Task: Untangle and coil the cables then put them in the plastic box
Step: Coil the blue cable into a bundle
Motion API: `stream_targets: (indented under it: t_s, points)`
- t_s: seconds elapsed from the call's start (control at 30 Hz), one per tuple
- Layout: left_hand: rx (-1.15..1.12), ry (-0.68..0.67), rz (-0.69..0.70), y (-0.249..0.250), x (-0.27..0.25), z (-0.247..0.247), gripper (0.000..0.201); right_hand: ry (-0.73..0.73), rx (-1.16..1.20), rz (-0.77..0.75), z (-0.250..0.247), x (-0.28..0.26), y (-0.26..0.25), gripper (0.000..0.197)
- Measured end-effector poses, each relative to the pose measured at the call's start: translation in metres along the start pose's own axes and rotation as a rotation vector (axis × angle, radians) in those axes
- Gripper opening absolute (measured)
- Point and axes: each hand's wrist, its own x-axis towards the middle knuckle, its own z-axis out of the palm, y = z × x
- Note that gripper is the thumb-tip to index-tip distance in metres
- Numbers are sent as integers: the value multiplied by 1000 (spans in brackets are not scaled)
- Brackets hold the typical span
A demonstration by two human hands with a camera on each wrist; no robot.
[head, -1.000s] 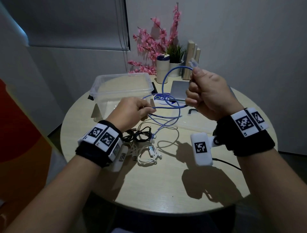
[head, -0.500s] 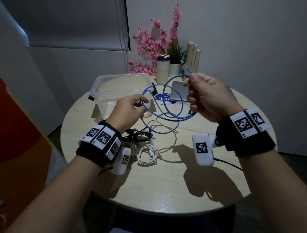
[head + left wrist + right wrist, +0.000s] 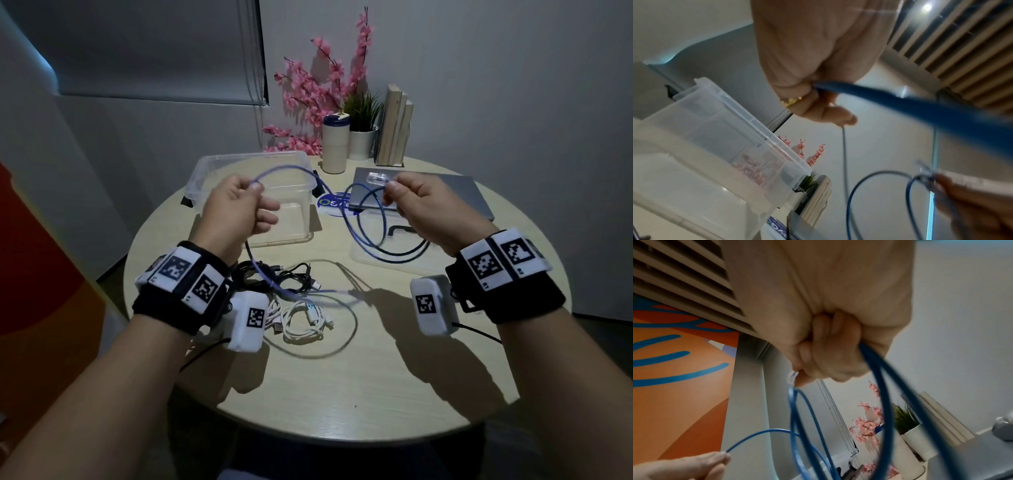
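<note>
Since a second ago your hands have drawn apart, stretching the blue cable (image 3: 287,170) out above the plastic box (image 3: 205,164).

From the head camera, your left hand (image 3: 236,209) is clenched around the blue cable in front of the plastic box, with the cable arching over the box's near rim toward your right. Your right hand (image 3: 430,209) pinches the cable's clear plug end and holds two hanging loops, to the right of the box and above the worktop (image 3: 342,394). A slack length trails from your left hand down to the worktop, nearer you than the box, past a tangle of black cables (image 3: 274,272) and a bundle of white cables (image 3: 303,320). A grey laptop (image 3: 455,192) lies right of the box.

From the left wrist camera, your left hand (image 3: 813,65) grips the blue cable (image 3: 910,107), blurred here, with the plastic box (image 3: 735,129) just beside it.

From the right wrist camera, your right hand (image 3: 828,321) is curled tight around the blue cable (image 3: 885,394), whose loops hang below the fist.
</note>
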Motion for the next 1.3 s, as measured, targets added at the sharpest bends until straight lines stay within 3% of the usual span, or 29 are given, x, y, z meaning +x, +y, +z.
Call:
stream_targets:
  t_s: [0.13,0.27,0.43,0.63,0.77,0.83,0.97,1.03,1.13,1.3]
  points:
    - [-178,251,-55,1,9,-6,13,31,-82,30,0,0,7,30]
    - [-91,313,-78,-9,16,-8,17,35,72,28,5,3,9,32]
    - [367,147,-30,-29,14,-6,39,-45,567,-26,4,3,-1,31]
    - [603,14,50,-25,1,2,51,-41,607,-8,11,4,-6,31]
    - [792,-239,188,-21,-9,10,63,-70,667,2,20,4,-7,30]
    - [746,-365,247,-23,-14,17,57,-100,685,-2,25,3,-7,30]
    - [564,-517,199,-26,-19,24,22,-44,711,7,29,3,-9,29]
    - [564,-518,185,-28,-18,22,15,30,731,11,27,5,-8,30]
    - [637,-416,285,-29,-13,17,16,104,698,16,24,8,-3,30]
    - [533,-233,377,-16,-14,19,17,36,536,80,26,4,-2,30]
